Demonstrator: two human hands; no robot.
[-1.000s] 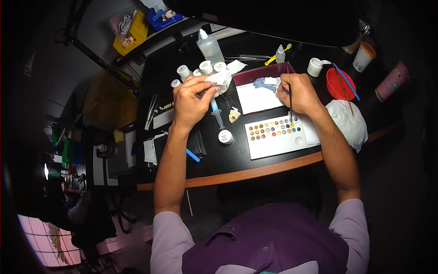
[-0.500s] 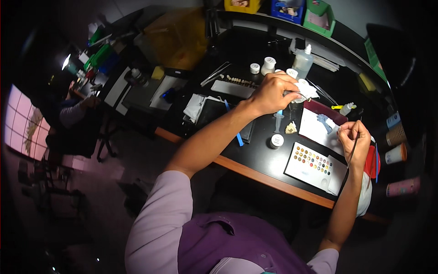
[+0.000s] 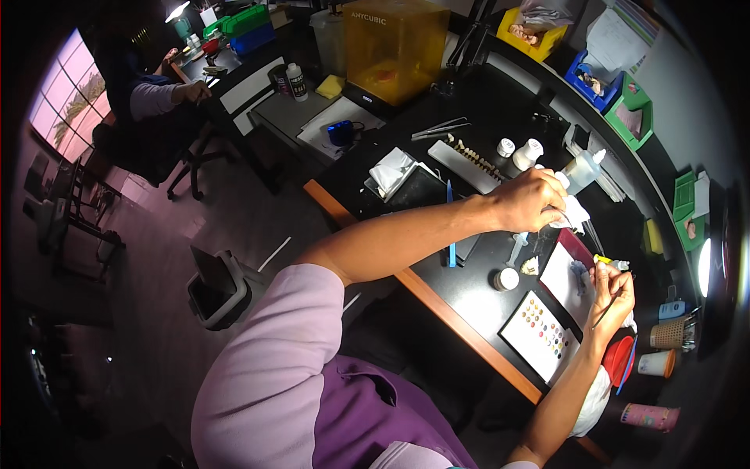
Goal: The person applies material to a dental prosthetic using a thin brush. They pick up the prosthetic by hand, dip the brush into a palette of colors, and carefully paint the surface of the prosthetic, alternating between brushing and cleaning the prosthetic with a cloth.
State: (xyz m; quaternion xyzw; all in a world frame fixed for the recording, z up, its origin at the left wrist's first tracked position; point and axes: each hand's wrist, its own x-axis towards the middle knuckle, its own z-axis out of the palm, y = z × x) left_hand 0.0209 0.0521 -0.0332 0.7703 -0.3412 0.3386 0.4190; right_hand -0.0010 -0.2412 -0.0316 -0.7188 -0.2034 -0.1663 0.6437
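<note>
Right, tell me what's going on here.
A person is working at a black desk. Their right hand holds a thin brush-like tool near the maroon tray. Their left hand, raised by the white jars, pinches a slender item too small to make out. The white palette of coloured wells lies on the desk, untouched by either hand.

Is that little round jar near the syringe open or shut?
Shut: a white lid covers the top of the small jar.

Glare lights the black desk [image 3: 467, 301]; the bent edges are dark.
</note>
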